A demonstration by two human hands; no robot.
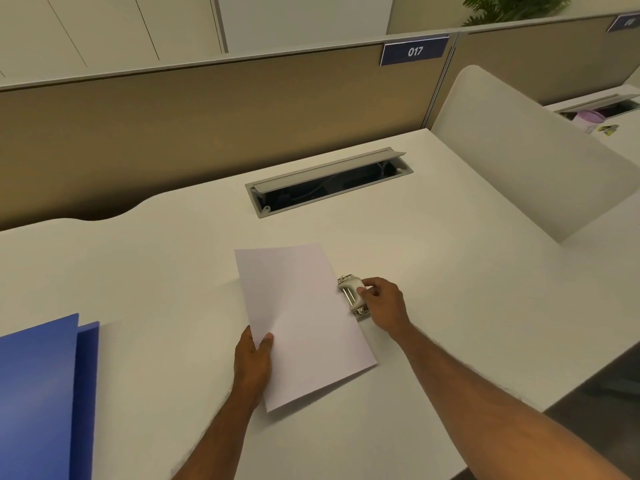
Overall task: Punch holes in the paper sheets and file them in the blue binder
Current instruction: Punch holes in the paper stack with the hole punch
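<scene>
At mid-desk (450,271), the paper (301,317) is held flat, its right edge set against the punch (350,297). The near left edge is pinched by the left hand (252,358), thumb on top. The punch is gripped by the right hand (386,303), fingers (372,283) curled over it. No holes are seen in the paper, so punching is judged not yet done and filing is wholly left. Whether one sheet or several is held cannot be told. The binder (38,393) is found at the near left, well apart from the paper. Beyond, an open cable hatch (329,181) is sunk in the desk. Nothing is seen between paper and binder.
</scene>
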